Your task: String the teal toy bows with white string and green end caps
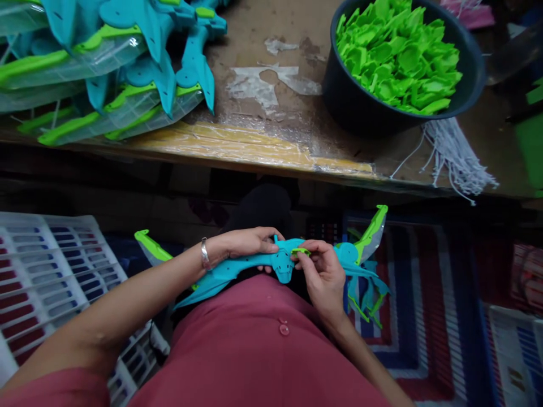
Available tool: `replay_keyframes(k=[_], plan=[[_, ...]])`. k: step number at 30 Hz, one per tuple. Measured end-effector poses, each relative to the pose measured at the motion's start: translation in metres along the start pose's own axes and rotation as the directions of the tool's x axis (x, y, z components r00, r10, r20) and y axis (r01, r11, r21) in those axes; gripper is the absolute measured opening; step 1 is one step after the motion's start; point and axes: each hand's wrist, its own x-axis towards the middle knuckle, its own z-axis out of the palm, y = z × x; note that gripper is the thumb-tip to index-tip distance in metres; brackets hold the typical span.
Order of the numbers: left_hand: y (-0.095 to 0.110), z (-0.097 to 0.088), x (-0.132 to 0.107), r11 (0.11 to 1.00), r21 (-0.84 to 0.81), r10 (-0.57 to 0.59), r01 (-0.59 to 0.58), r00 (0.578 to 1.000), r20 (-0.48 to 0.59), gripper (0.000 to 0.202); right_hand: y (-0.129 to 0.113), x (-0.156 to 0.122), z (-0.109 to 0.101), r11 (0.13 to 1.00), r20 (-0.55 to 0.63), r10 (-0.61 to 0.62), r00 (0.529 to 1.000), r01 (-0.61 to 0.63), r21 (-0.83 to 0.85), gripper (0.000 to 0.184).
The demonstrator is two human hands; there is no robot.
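A teal plastic toy dragon [280, 264] with green-edged clear wings lies across my lap, below the table edge. My left hand [246, 243], a silver bracelet on its wrist, grips the dragon's body from above. My right hand [323, 274] pinches a small green plastic piece [300, 251] against the dragon's head, its fingers closed on that piece. One wing [149, 245] sticks out to the left, the other wing [373, 232] points up on the right.
On the wooden table [254, 141] sits a dark bucket [352, 102] full of green plastic pieces [396, 53]. A pile of finished dragons [110, 68] lies at the table's left. White strings [456, 158] hang over the right edge. A white crate [51, 277] stands at my left.
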Motion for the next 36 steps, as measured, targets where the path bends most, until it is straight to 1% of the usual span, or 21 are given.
replay_keyframes(k=[1,2,3,4,5,7,9,10,12,16,19,21,23,25,27,30,31,32,33,35,36], plan=[[0.0,0.0,0.0,1.0,-0.005,-0.003,0.003,1.0,-0.001,0.043,0.0,-0.001,-0.001,0.999,0.005,-0.038,0.999,0.039,-0.028,0.004],[-0.001,-0.001,0.001,1.0,-0.012,-0.005,0.005,1.0,-0.001,0.043,0.001,-0.002,-0.002,0.99,0.019,-0.112,0.993,0.114,-0.08,0.004],[-0.001,-0.001,0.001,1.0,-0.021,-0.008,0.008,1.0,0.002,0.044,0.002,-0.002,-0.002,0.966,0.047,-0.207,0.977,0.212,-0.146,0.007],[-0.001,-0.002,0.002,0.999,-0.031,-0.01,0.01,1.0,0.006,0.045,0.004,-0.002,-0.003,0.925,0.086,-0.307,0.948,0.318,-0.208,0.011],[-0.001,-0.002,0.002,0.999,-0.04,-0.011,0.011,1.0,0.011,0.046,0.006,-0.001,-0.003,0.871,0.131,-0.399,0.908,0.42,-0.255,0.015],[-0.001,-0.003,0.003,0.999,-0.053,-0.008,0.009,1.0,0.009,0.047,0.011,0.001,-0.003,0.75,0.203,-0.542,0.815,0.578,-0.322,0.02],[-0.001,-0.003,0.003,0.999,-0.049,-0.003,0.002,1.0,-0.014,0.046,0.017,0.002,-0.002,0.643,0.251,-0.616,0.747,0.661,-0.387,0.023],[-0.002,-0.002,0.004,0.999,-0.042,0.001,-0.002,1.0,-0.026,0.045,0.02,0.002,-0.003,0.604,0.271,-0.633,0.725,0.682,-0.413,0.024],[-0.002,-0.001,0.004,1.0,-0.025,0.006,-0.007,0.999,-0.042,0.042,0.026,0.001,-0.005,0.563,0.311,-0.637,0.706,0.701,-0.438,0.028],[-0.003,0.002,0.004,1.0,-0.012,0.016,-0.017,0.998,-0.061,0.039,0.033,-0.005,-0.012,0.551,0.398,-0.612,0.683,0.73,-0.405,0.04],[-0.001,0.004,0.004,0.999,0.001,0.033,-0.033,0.997,-0.075,0.04,0.031,-0.008,-0.015,0.54,0.46,-0.585,0.668,0.744,-0.394,0.052],[0.001,0.004,0.003,0.999,0.016,0.035,-0.033,0.996,-0.085,0.04,0.027,-0.009,-0.015,0.529,0.478,-0.57,0.669,0.743,-0.409,0.056],[0.003,0.003,0.002,0.999,0.023,0.028,-0.026,0.996,-0.087,0.04,0.024,-0.011,-0.014,0.509,0.479,-0.568,0.669,0.743,-0.435,0.054],[0.005,0.003,0.0,0.999,0.042,0.022,-0.019,0.996,-0.082,0.04,0.022,-0.012,-0.011,0.482,0.474,-0.575,0.667,0.745,-0.462,0.048],[0.005,0.005,0.0,0.994,0.106,0.021,-0.013,0.997,-0.076,0.044,0.022,-0.012,-0.009,0.449,0.476,-0.586,0.656,0.752,-0.483,0.042],[0.002,0.008,0.0,0.973,0.229,0.041,-0.007,0.988,-0.146,0.049,0.022,-0.011,-0.005,0.418,0.479,-0.605,0.636,0.766,-0.488,0.033],[0.0,0.01,0.001,0.967,0.254,0.047,-0.001,0.984,-0.174,0.049,0.021,-0.01,-0.004,0.436,0.47,-0.606,0.641,0.763,-0.478,0.031],[-0.001,0.01,0.001,0.964,0.267,0.048,0.006,0.98,-0.195,0.049,0.019,-0.009,-0.004,0.475,0.456,-0.599,0.658,0.751,-0.459,0.029],[-0.003,0.011,0.001,0.963,0.27,0.046,0.011,0.977,-0.206,0.049,0.017,-0.008,-0.005,0.532,0.441,-0.579,0.686,0.728,-0.434,0.027],[-0.004,0.011,0.0,0.963,0.27,0.039,0.017,0.979,-0.199,0.051,0.012,-0.005,-0.009,0.647,0.416,-0.502,0.758,0.649,-0.4,0.024],[-0.004,0.012,-0.001,0.96,0.281,0.045,0.014,0.979,-0.201,0.051,0.009,-0.003,-0.011,0.682,0.407,-0.459,0.79,0.607,-0.409,0.025]])
